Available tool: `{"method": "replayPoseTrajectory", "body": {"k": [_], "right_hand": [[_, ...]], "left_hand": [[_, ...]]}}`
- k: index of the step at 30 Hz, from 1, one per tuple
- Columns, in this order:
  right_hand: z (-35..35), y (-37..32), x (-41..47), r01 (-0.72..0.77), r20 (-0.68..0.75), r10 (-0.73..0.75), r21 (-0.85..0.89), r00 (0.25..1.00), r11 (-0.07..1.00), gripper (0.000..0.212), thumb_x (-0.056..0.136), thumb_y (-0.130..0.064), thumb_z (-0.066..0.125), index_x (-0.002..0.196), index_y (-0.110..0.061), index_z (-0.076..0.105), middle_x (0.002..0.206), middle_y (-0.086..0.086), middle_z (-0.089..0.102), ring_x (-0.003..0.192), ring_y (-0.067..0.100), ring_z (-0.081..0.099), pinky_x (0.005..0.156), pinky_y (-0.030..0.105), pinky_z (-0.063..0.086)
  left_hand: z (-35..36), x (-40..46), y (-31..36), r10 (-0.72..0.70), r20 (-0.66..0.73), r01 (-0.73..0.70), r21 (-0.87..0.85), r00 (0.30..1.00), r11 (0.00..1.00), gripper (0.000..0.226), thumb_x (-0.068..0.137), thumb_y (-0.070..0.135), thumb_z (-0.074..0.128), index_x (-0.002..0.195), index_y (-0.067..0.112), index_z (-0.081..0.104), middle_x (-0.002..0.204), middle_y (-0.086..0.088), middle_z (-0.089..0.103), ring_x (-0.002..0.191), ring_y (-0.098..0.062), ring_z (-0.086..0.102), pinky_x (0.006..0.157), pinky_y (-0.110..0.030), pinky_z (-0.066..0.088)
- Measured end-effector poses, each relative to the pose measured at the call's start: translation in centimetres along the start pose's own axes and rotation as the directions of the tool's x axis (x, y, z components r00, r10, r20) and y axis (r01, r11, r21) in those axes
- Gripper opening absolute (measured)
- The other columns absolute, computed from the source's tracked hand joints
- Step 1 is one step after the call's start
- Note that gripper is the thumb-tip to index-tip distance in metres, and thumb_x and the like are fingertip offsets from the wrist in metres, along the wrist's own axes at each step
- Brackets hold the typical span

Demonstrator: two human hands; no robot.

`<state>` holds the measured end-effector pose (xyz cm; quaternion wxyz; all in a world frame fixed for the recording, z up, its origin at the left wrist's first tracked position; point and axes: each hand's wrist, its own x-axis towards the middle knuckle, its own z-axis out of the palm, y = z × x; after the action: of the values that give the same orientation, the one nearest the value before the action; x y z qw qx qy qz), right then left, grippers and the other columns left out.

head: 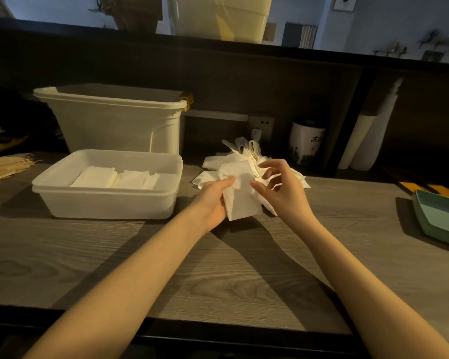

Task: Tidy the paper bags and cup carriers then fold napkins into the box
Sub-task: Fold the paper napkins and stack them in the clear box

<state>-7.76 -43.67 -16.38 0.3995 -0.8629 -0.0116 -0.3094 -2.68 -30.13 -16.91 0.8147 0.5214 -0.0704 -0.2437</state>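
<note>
Both forearms reached out from the near edge across the wooden counter [231,278], meeting above its middle. Between them hung a white napkin [240,200], partly folded. The left hand [213,200] gripped it along its left edge, thumb curled over the top and fingers wrapped behind. The right hand [278,187] hovered at the napkin's right side with its fingers loosely spread and bent; its fingertips came close to the paper, but whether they actually touched could not be told, and it held nothing firmly.

Just behind the hands lay a loose pile of napkins [246,156], crumpled and unfolded. To the left, beside the left wrist, sat a shallow plastic box [106,200] with a few folded napkins [117,178] lying flat inside. Behind it stood a tall lidded bin [114,120]. At the far left lay a bundle of wooden sticks [5,167]; at the right edge, a green tray [438,221]; further back, a printed canister [305,143].

The fold looked only half done, with most of the pile left. With one hand bearing the thin paper, the fold could slip askew or the sheet tear if pulled hard. A sleeve or wrist sweeping back could also drag the loose pile off its spot, and a bulky fold might not lie flat in the box.
</note>
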Motion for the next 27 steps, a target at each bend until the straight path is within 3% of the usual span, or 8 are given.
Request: {"method": "replayPoseTrajectory", "body": {"k": [4, 9, 12, 15, 18, 23, 25, 27], "right_hand": [[-0.6, 0.1, 0.0, 0.169, 0.100, -0.157, -0.116, 0.982, 0.979, 0.026, 0.078, -0.024, 0.074, 0.097, -0.031, 0.057, 0.093, -0.016, 0.046, 0.078, 0.000, 0.046, 0.066, 0.007, 0.039], [-0.3, 0.3, -0.2, 0.189, 0.184, -0.152, -0.203, 0.971, 0.961, 0.028, 0.075, -0.028, 0.077, 0.098, -0.032, 0.061, 0.101, -0.010, 0.046, 0.081, -0.003, 0.042, 0.066, 0.008, 0.034], [-0.2, 0.3, -0.1, 0.175, 0.134, -0.148, -0.226, 0.980, 0.958, 0.033, 0.076, -0.029, 0.076, 0.106, -0.025, 0.062, 0.102, -0.010, 0.047, 0.081, -0.001, 0.043, 0.066, 0.009, 0.034], [-0.1, 0.2, -0.2, 0.147, 0.109, -0.125, -0.228, 0.986, 0.963, 0.034, 0.078, -0.030, 0.073, 0.110, -0.022, 0.062, 0.104, -0.009, 0.047, 0.085, 0.003, 0.044, 0.068, 0.010, 0.035], [0.1, 0.2, -0.2, 0.135, 0.098, -0.114, -0.237, 0.989, 0.962, 0.031, 0.080, -0.029, 0.072, 0.109, -0.021, 0.064, 0.103, -0.009, 0.046, 0.087, 0.005, 0.044, 0.069, 0.010, 0.035], [0.2, 0.4, -0.1, 0.067, 0.033, -0.062, -0.186, 0.998, 0.980, 0.019, 0.082, -0.029, 0.070, 0.098, -0.021, 0.066, 0.101, -0.006, 0.047, 0.090, 0.008, 0.044, 0.070, 0.012, 0.036], [0.0, 0.3, 0.0, 0.026, 0.021, -0.023, -0.134, 1.000, 0.991, 0.011, 0.083, -0.027, 0.069, 0.093, -0.023, 0.066, 0.100, -0.005, 0.049, 0.088, 0.006, 0.044, 0.069, 0.011, 0.035], [0.0, 0.3, 0.1, -0.010, 0.020, 0.012, -0.069, 1.000, 0.998, 0.005, 0.084, -0.025, 0.067, 0.089, -0.024, 0.065, 0.100, -0.005, 0.052, 0.087, 0.005, 0.044, 0.069, 0.012, 0.035]], "left_hand": [[-0.2, 0.0, 0.3, 0.006, -0.018, -0.006, -0.012, 1.000, 1.000, 0.026, 0.098, 0.028, 0.043, 0.123, 0.021, 0.045, 0.113, -0.010, 0.060, 0.095, -0.023, 0.059, 0.083, -0.034, 0.050], [-0.2, -0.3, 0.4, -0.026, 0.019, 0.027, -0.030, 0.999, 0.999, 0.026, 0.099, 0.027, 0.039, 0.123, 0.021, 0.047, 0.116, -0.011, 0.061, 0.096, -0.023, 0.061, 0.082, -0.038, 0.050], [-0.1, -0.4, 0.3, -0.032, 0.039, 0.033, -0.023, 0.999, 0.999, 0.029, 0.099, 0.026, 0.039, 0.126, 0.019, 0.046, 0.115, -0.010, 0.062, 0.095, -0.022, 0.061, 0.078, -0.036, 0.052], [0.2, -0.7, 0.3, -0.038, 0.061, 0.038, -0.004, 0.997, 0.999, 0.020, 0.099, 0.025, 0.039, 0.116, 0.021, 0.050, 0.104, -0.006, 0.064, 0.091, -0.020, 0.062, 0.073, -0.034, 0.053], [0.3, -1.0, 0.3, -0.051, 0.103, 0.049, 0.021, 0.993, 0.999, 0.015, 0.100, 0.026, 0.037, 0.104, 0.023, 0.052, 0.102, -0.006, 0.064, 0.092, -0.020, 0.062, 0.078, -0.034, 0.052], [0.5, -1.3, 0.5, -0.059, 0.174, 0.043, 0.096, 0.983, 0.994, 0.017, 0.099, 0.029, 0.039, 0.103, 0.023, 0.054, 0.102, -0.005, 0.065, 0.094, -0.018, 0.063, 0.079, -0.031, 0.053], [0.4, -1.3, 0.5, -0.041, 0.199, -0.001, 0.207, 0.979, 0.978, 0.008, 0.095, 0.019, 0.050, 0.100, 0.021, 0.056, 0.102, -0.004, 0.064, 0.097, -0.017, 0.062, 0.082, -0.030, 0.053], [0.3, -1.3, 0.3, -0.014, 0.190, -0.050, 0.327, 0.982, 0.944, 0.017, 0.090, 0.005, 0.056, 0.100, 0.018, 0.056, 0.099, -0.001, 0.064, 0.095, -0.013, 0.061, 0.083, -0.028, 0.052]]}}
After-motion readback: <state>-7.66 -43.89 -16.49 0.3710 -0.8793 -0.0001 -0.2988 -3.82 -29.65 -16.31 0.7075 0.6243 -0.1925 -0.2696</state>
